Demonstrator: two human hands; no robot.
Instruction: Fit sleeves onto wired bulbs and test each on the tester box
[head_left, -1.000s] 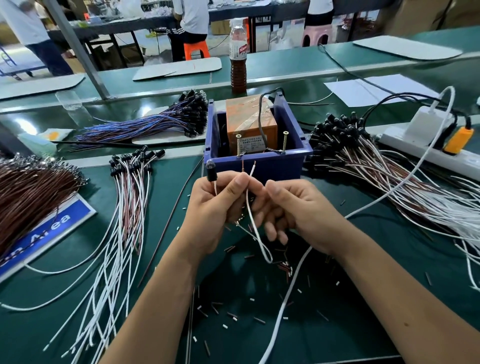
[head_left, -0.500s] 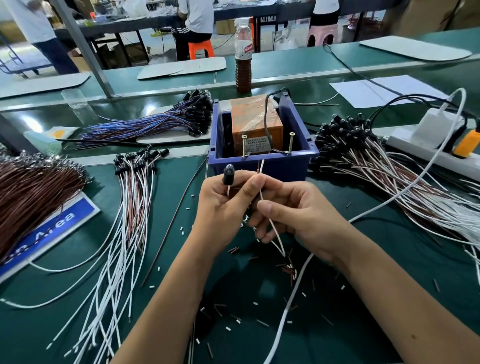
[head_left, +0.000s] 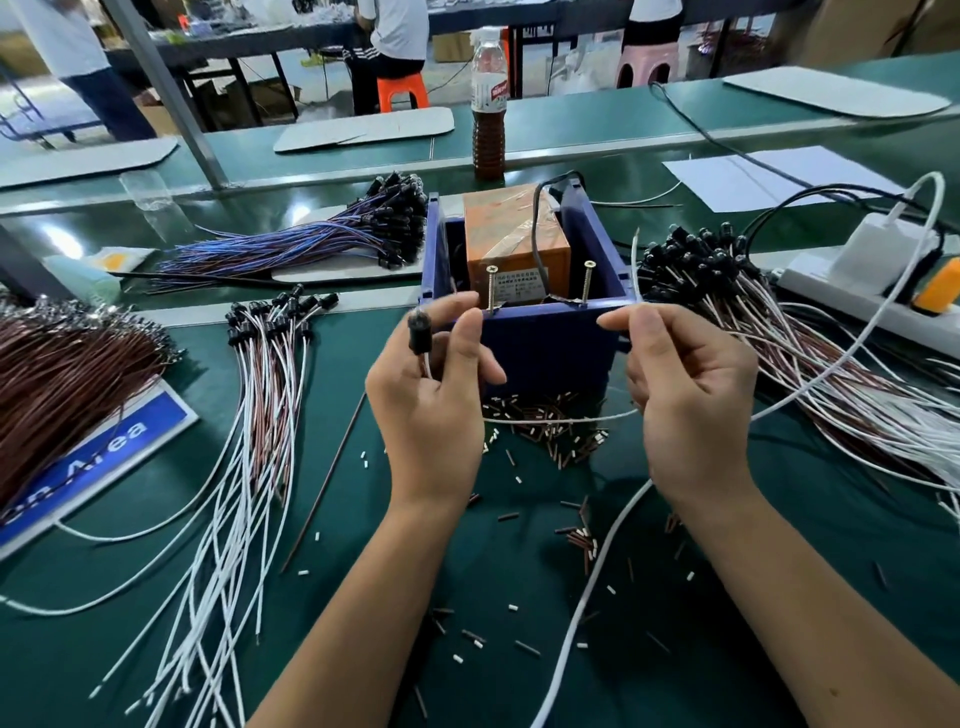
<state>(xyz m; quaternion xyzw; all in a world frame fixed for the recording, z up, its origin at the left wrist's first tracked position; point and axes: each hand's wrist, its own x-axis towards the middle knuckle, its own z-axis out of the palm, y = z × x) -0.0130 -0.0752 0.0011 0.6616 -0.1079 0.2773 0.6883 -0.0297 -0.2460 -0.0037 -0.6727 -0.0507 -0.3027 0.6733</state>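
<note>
Left hand pinching sleeved bulb upright by its leads; right hand pinching white wire end, raised toward tester box screws mid-tabletop, probably for contact test.

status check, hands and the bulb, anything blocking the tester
Left hand holds sleeved bulb upright. Right hand pinches its white lead by the right screw. Tester box front unobstructed.

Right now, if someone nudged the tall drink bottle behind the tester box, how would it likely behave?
The bottle is tall and narrow, so probably tippy. Dark liquid fills only its lower part, which may steady it somewhat. If tipped, its round body would likely roll.
</note>
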